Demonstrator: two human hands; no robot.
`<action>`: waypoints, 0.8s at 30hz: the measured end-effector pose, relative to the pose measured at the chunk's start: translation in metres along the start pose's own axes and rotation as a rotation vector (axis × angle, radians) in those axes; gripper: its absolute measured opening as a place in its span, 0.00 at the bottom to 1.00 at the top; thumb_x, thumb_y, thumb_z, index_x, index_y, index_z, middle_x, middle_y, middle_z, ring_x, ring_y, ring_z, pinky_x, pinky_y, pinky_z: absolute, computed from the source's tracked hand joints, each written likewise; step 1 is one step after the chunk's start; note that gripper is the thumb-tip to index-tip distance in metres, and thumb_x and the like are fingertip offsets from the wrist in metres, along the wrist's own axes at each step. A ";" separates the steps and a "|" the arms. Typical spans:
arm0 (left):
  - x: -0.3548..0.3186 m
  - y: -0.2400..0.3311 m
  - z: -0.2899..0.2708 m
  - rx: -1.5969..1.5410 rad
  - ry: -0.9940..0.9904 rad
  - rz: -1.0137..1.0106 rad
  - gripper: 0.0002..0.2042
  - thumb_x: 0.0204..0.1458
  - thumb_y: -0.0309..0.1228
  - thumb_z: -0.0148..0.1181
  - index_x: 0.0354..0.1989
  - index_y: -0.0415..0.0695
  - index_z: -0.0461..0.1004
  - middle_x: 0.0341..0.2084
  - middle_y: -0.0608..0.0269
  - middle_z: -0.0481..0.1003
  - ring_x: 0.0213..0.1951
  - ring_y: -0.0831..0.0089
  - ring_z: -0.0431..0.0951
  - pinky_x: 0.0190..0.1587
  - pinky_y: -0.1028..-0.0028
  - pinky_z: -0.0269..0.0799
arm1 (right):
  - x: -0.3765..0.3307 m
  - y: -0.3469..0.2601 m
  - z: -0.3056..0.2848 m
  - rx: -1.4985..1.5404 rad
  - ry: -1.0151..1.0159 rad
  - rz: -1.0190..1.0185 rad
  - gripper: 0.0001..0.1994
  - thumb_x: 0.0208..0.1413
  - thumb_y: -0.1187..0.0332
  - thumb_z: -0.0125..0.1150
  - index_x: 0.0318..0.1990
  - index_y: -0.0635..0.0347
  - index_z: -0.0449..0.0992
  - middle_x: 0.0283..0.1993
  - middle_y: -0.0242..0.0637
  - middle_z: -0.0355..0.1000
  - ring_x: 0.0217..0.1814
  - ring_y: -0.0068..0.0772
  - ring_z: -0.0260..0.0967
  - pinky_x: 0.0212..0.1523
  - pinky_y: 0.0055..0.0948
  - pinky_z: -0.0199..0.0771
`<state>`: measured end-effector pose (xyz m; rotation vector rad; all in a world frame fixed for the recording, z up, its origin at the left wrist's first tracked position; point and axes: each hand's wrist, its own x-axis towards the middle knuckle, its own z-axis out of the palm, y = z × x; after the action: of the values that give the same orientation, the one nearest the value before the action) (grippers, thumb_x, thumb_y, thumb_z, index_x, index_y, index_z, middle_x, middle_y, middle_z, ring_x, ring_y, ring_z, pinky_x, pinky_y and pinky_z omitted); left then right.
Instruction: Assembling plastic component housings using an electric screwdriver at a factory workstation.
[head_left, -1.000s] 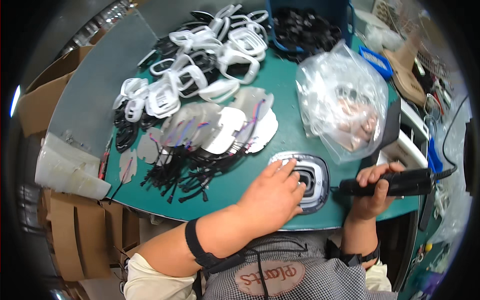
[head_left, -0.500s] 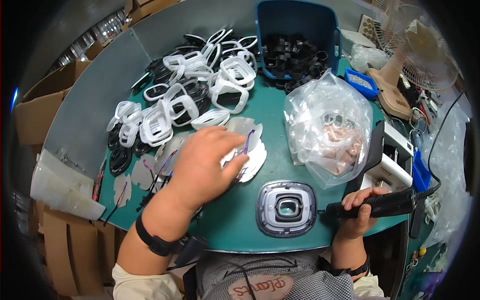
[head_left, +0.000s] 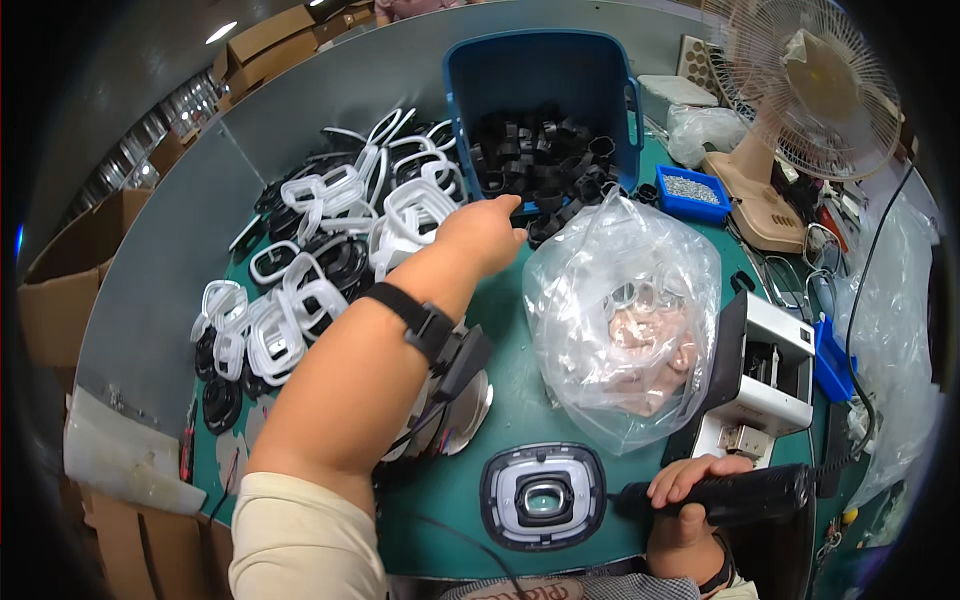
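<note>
Bright, even overhead light; soft shadows on worktop (head_left: 520,400); strong fisheye bend, dark vignette corners, edges perhaps slightly blurred.

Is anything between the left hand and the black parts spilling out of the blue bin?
Nothing visible stands between them. The left hand hovers by the blue bin, its fingertips next to the black parts. The clear plastic bag lies to the right, off the line of reach.
</note>
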<state>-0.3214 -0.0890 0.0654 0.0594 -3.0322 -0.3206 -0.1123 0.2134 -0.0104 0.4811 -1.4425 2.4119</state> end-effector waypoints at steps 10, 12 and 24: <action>0.067 -0.003 0.046 0.000 -0.156 -0.257 0.25 0.53 0.47 0.58 0.53 0.42 0.73 0.49 0.51 0.76 0.52 0.54 0.75 0.54 0.62 0.70 | 0.012 -0.026 -0.003 0.053 -0.170 0.145 0.23 0.55 0.65 0.67 0.52 0.54 0.60 0.35 0.40 0.67 0.36 0.33 0.64 0.40 0.36 0.70; 0.058 -0.003 0.038 -0.028 -0.087 -0.245 0.22 0.52 0.48 0.60 0.45 0.41 0.75 0.43 0.52 0.78 0.49 0.55 0.76 0.51 0.62 0.71 | 0.011 -0.024 -0.004 0.059 -0.168 0.154 0.23 0.55 0.65 0.67 0.52 0.53 0.60 0.35 0.40 0.67 0.36 0.33 0.64 0.40 0.36 0.71; -0.100 -0.024 -0.009 -0.629 -0.096 -0.143 0.15 0.55 0.42 0.60 0.33 0.41 0.77 0.24 0.66 0.75 0.27 0.77 0.76 0.30 0.76 0.70 | -0.009 0.004 -0.017 0.117 -0.071 0.024 0.28 0.51 0.63 0.71 0.51 0.53 0.56 0.30 0.36 0.65 0.26 0.31 0.67 0.31 0.34 0.74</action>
<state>-0.2208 -0.1098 0.0603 0.2176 -2.8650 -1.2939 -0.1077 0.2259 -0.0250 0.5854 -1.3473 2.5326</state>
